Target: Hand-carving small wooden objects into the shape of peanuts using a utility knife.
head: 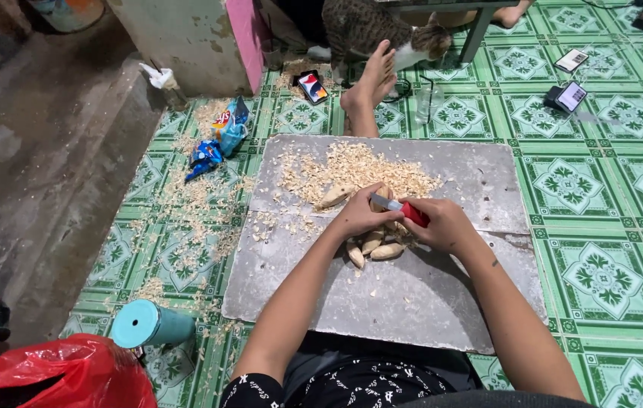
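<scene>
Wood piece [379,198] in left hand [359,217]; right hand [442,224] grips knife [400,208].

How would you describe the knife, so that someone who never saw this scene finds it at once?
Start at the grey slab on the green tiled floor. Above a small pile of pale peeled pieces, the right hand grips the knife. Its red handle is the only red thing on the slab.

One knife [400,208], one cat [382,30], three phones [312,87].
</scene>
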